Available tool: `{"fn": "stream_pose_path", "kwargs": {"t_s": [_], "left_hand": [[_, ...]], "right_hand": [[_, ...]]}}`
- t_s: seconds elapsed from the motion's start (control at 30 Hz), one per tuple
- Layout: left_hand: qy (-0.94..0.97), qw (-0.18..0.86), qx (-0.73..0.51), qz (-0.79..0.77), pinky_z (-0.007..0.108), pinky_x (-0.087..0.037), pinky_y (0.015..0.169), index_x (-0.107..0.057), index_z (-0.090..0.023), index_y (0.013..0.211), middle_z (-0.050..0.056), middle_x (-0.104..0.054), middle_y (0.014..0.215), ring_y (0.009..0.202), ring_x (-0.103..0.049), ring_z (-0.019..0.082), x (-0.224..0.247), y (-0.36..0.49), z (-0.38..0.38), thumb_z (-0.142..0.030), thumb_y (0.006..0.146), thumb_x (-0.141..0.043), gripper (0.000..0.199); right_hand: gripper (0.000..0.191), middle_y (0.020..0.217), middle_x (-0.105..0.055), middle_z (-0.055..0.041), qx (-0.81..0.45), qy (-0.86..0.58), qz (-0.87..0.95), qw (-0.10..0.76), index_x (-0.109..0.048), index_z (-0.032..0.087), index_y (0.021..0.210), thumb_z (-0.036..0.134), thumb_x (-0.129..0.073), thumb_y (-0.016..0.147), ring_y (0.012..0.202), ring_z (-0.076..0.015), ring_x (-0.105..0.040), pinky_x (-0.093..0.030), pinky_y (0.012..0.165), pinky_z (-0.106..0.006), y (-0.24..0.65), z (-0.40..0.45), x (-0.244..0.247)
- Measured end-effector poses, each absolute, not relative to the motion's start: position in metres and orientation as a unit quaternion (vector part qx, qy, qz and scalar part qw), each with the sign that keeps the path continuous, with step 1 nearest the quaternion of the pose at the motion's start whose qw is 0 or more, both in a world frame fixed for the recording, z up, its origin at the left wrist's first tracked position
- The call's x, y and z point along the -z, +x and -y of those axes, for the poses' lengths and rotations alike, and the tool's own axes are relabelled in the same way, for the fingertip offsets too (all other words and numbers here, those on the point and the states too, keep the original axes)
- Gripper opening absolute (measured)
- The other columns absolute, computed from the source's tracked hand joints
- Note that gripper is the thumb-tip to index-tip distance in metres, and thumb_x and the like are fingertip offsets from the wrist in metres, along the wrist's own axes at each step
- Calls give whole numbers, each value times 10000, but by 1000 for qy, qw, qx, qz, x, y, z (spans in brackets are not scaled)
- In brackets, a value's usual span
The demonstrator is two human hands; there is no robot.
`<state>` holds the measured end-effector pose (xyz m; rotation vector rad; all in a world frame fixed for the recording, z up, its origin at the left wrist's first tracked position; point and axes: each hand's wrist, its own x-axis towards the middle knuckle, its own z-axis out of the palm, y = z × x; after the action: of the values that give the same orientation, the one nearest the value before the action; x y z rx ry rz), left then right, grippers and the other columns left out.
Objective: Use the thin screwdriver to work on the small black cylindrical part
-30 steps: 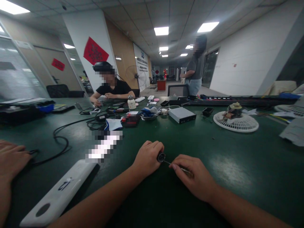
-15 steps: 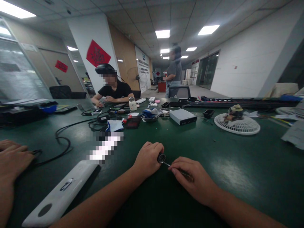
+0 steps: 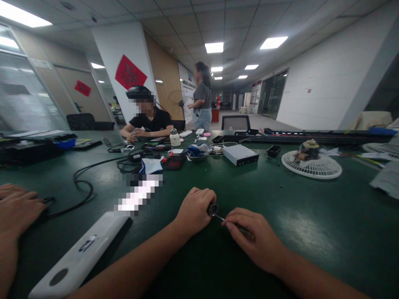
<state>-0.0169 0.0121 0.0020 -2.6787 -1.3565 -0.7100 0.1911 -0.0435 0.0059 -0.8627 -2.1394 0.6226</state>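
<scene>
Left hand (image 3: 196, 209), fingers curled closed around small round dark part (image 3: 213, 209), its open face protruding beside fingertips, toward right hand (image 3: 254, 236). Right hand pinches slim screwdriver (image 3: 243, 231), thin shaft reaching part's face.

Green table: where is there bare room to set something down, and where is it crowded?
Bare: between the right hand and the white fan grille, apart from a small dark bit, and between the left hand and the silver box. Crowded: around the white-and-blue cloth, the bottle and the cables.
</scene>
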Motion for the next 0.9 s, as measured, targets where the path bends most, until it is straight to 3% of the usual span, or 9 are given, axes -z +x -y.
{"fn": "stream_pose_path", "kwargs": {"t_s": [0.23, 0.9], "left_hand": [[-865, 27, 228, 446, 340, -382, 770, -535, -210, 835, 1, -642, 831, 780, -564, 187, -3, -16, -12, -125, 755, -602, 135], [-874, 56, 219, 431, 349, -393, 783, -542, -198, 803, 10, -648, 811, 768, -571, 188, -2, -16, -14, -114, 764, -590, 104]], "right_hand": [[199, 894, -700, -35, -205, -375, 810, 402, -708, 208, 937, 200, -510, 956, 815, -167, -657, -514, 748, -292, 194, 42, -5], [190, 906, -699, -29, -231, -337, 828, 383, -710, 186, 935, 178, -521, 954, 827, -151, -652, -497, 763, -279, 194, 44, -8]]}}
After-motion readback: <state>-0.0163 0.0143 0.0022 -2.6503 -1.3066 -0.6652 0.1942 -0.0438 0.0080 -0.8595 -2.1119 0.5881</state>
